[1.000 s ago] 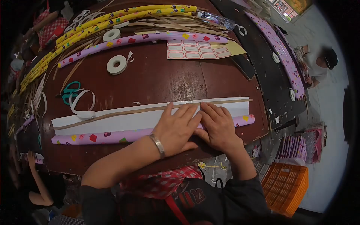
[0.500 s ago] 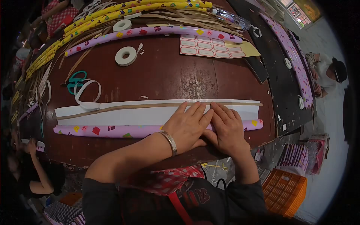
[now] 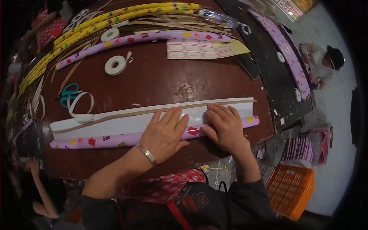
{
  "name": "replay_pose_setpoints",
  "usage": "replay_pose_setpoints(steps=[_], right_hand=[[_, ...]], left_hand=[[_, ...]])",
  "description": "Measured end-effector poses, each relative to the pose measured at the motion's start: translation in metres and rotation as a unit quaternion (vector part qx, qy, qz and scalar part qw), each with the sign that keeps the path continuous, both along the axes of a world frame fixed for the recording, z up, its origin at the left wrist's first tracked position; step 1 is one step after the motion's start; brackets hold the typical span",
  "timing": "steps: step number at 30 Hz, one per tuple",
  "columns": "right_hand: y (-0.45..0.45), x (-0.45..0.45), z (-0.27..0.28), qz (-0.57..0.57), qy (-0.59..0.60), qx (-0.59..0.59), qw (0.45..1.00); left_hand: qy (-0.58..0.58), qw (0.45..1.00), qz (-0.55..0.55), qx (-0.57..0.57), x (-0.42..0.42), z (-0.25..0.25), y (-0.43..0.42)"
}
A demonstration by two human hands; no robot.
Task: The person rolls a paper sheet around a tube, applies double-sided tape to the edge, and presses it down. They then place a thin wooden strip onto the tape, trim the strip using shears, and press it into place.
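My left hand [image 3: 164,132] lies over a lilac roll of printed wrapping paper [image 3: 103,141], fingers stretched toward a narrow brown strip [image 3: 122,116]. That strip runs along the white underside of the paper [image 3: 84,131], near its far edge. Farther right, my right hand [image 3: 226,128] rests palm down on the same sheet, fingers spread and thumb over the roll. Both hands are open, a gap of white paper between them. A white tape loop [image 3: 92,103] stands at the sheet's left end, beside teal-handled scissors [image 3: 69,94].
Beyond lie a white tape roll [image 3: 115,65], another lilac roll [image 3: 130,40], a label sheet [image 3: 184,53] and yellow rolls [image 3: 126,13]. An orange crate [image 3: 293,188] stands below right. Another person [image 3: 322,63] is at the right, and a person's arm [image 3: 42,191] shows at lower left.
My hands have moved apart, the left one sliding leftward along the sheet, exposing the roll between them. The whole view has shifted and tilted slightly.
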State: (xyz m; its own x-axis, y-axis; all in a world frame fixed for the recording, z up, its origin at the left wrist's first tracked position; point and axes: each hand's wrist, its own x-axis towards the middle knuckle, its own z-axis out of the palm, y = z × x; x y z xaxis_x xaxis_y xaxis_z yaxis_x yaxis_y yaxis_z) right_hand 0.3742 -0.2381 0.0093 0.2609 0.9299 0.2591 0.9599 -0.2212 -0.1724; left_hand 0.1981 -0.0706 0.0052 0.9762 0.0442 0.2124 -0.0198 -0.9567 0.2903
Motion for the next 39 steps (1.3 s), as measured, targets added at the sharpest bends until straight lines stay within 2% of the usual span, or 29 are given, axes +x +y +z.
replay_pose_setpoints(steps=[2,5,7,9,11,16,26,39], right_hand=[[-0.012,0.02,0.0,-0.045,-0.02,0.049,0.998],[-0.04,0.063,0.004,-0.205,-0.034,0.16,0.965],[-0.06,0.094,0.001,-0.288,0.028,0.153,0.945],[-0.065,0.109,-0.002,-0.303,0.047,0.177,0.935],[-0.064,0.113,0.003,-0.328,0.145,0.086,0.93],[-0.063,0.116,-0.003,-0.305,0.216,0.081,0.924],[-0.061,0.124,-0.004,-0.255,0.163,0.064,0.951],[-0.058,0.129,-0.003,-0.251,0.192,0.042,0.948]], left_hand=[[0.009,1.0,0.007,0.008,0.0,0.0,-0.001],[0.0,1.0,0.003,0.018,0.001,-0.002,-0.001],[-0.002,1.0,-0.004,0.021,0.001,-0.004,-0.001],[-0.004,1.0,-0.003,0.023,0.001,-0.004,0.0],[-0.007,1.0,0.004,0.017,0.001,-0.003,-0.001],[0.003,1.0,0.016,0.018,-0.001,-0.005,-0.002],[0.004,1.0,0.023,0.002,-0.008,-0.005,0.001],[0.011,0.999,0.051,-0.001,-0.033,-0.002,0.015]])
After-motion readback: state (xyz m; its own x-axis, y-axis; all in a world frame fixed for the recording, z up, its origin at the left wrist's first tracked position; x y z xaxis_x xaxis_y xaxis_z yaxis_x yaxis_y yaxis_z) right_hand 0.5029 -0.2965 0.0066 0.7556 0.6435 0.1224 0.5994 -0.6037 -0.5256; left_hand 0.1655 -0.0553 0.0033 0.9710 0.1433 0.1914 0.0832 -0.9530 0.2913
